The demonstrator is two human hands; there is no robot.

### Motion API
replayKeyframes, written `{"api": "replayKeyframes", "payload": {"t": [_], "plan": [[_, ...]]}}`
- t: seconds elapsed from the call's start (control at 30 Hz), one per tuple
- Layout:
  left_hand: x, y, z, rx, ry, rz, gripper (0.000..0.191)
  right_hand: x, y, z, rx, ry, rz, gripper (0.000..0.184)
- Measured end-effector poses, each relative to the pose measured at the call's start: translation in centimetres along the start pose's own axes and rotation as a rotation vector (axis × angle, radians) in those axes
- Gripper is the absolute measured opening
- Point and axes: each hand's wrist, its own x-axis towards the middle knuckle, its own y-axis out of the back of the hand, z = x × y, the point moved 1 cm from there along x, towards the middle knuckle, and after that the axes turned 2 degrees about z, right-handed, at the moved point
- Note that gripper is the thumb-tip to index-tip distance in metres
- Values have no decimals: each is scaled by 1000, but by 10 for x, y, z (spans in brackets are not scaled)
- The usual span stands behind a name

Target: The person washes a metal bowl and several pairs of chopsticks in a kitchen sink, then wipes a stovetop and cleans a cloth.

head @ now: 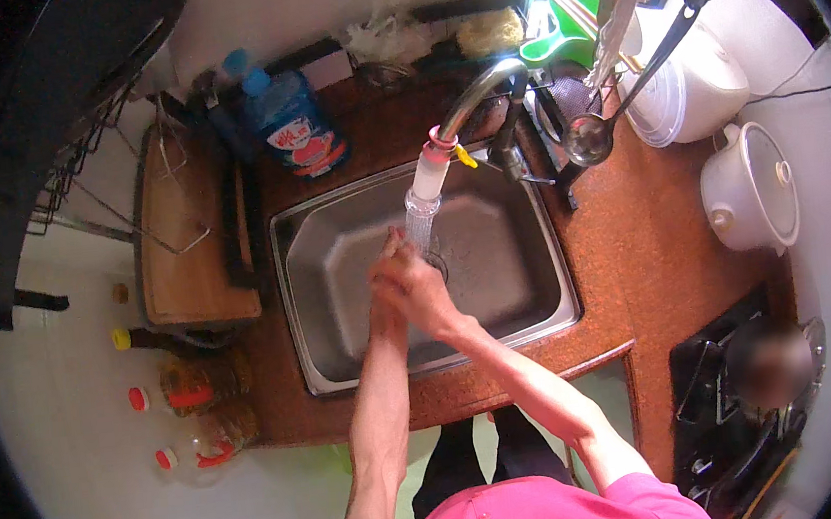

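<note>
Over the stainless steel sink, both hands are pressed together under a stream of water. My right hand lies over my left hand and is slightly blurred; it covers part of the left one. No object shows between them. The water falls from a clear and white nozzle on the curved metal faucet. A small yellow piece hangs by the nozzle's pink ring. The fingers partly overlap, so their exact pose is unclear.
A blue detergent bottle stands behind the sink. Left are a wooden board and oil bottles. A ladle hangs at right, near a white lidded pot and a black gas stove.
</note>
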Motion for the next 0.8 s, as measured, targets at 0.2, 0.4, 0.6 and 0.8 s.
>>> {"api": "replayKeyframes", "payload": {"t": [0.2, 0.4, 0.6, 0.8], "plan": [[2, -50, 0, 82, 171, 193, 25, 36, 43, 57, -307, -353, 96, 23], [36, 28, 22, 165, 21, -42, 29, -7, -7, -26, -51, -60, 89, 17], [-13, -50, 16, -85, 218, 41, 25, 28, 34, 71, -118, -148, -10, 9], [-5, -3, 40, -61, -91, 60, 44, 35, 28, 31, 817, -731, -82, 23]]}}
